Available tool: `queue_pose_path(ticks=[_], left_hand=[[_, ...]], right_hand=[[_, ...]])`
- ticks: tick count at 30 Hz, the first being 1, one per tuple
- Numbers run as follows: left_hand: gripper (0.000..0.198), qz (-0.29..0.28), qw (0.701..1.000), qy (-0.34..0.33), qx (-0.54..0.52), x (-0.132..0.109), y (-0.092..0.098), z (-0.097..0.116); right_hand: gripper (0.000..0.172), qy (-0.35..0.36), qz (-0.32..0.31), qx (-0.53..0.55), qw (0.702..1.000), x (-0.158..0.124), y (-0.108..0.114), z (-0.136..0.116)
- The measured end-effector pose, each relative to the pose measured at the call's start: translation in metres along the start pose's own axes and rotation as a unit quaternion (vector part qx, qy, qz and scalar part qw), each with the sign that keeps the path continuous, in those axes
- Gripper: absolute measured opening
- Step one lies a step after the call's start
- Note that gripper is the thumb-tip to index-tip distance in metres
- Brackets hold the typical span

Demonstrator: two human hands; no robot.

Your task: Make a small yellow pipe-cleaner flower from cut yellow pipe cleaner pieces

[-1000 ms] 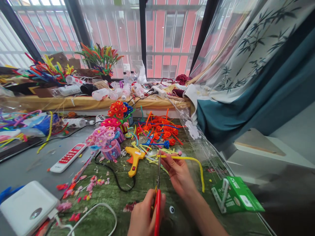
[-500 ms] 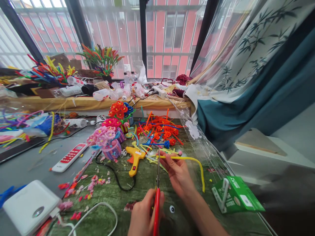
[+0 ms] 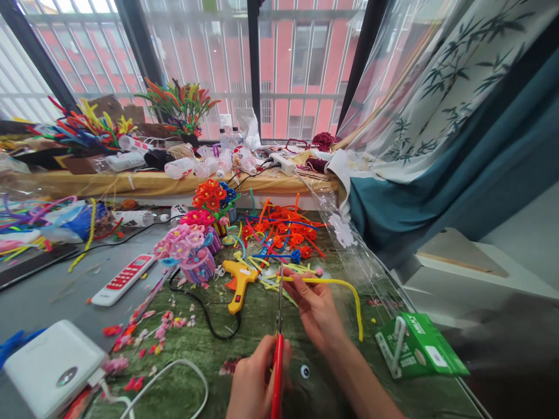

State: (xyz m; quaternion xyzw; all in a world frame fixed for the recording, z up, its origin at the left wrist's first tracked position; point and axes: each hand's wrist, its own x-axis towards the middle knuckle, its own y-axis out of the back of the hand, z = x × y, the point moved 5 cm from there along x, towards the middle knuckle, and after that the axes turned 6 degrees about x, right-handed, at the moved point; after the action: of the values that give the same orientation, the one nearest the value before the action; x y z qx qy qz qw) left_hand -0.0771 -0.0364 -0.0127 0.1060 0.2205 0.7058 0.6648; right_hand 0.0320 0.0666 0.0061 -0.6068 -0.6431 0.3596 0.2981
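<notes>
My left hand [image 3: 255, 378] is closed around the red handles of a pair of scissors [image 3: 278, 366], whose blades point away from me. Pinched in my right hand [image 3: 321, 317] is a yellow pipe cleaner [image 3: 338, 281]; its long end bends down to the right. The pipe cleaner's left end meets the scissor blades, though I cannot tell whether it lies between them. Cut yellow pipe cleaner pieces [image 3: 266, 279] lie just beyond. A yellow hot glue gun [image 3: 241, 282] rests to the left of the blades. Near my hands sits a googly eye [image 3: 304, 371].
Pink pipe cleaner flowers [image 3: 186, 244] stand in a striped pot, with orange flowers [image 3: 297, 233] piled behind. On the left are a remote control [image 3: 124, 279] and a white power bank [image 3: 56, 366] with a cable. A green box [image 3: 419, 346] is at the right edge.
</notes>
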Motion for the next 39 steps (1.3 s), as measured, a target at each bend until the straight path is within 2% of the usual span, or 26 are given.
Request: queue_pose_path(ticks=[10, 15, 19, 29, 34, 39], left_hand=[[0.049, 0.012, 1.0, -0.006, 0.023, 0.001, -0.003, -0.003], [0.044, 0.008, 0.994, -0.043, 0.095, 0.006, -0.004, -0.01], [0.042, -0.008, 0.989, -0.042, 0.141, 0.008, -0.007, -0.018], [0.051, -0.039, 0.991, -0.031, 0.125, 0.004, -0.006, -0.01], [0.055, -0.051, 0.991, -0.044, 0.119, 0.004, -0.006, -0.013], [0.061, -0.032, 0.993, -0.047, 0.101, 0.006, -0.007, -0.017]], right_hand=[[0.02, 0.002, 0.0, -0.002, 1.0, 0.0, 0.001, 0.001], [0.022, 0.004, 0.004, -0.013, 1.0, 0.0, 0.001, -0.002], [0.022, 0.008, -0.001, -0.021, 1.0, -0.002, -0.001, -0.003], [0.022, 0.01, -0.006, -0.019, 1.0, -0.003, -0.001, -0.004], [0.023, 0.01, -0.003, -0.02, 1.0, -0.003, -0.002, -0.004], [0.024, 0.018, -0.002, -0.031, 0.999, -0.003, -0.003, -0.004]])
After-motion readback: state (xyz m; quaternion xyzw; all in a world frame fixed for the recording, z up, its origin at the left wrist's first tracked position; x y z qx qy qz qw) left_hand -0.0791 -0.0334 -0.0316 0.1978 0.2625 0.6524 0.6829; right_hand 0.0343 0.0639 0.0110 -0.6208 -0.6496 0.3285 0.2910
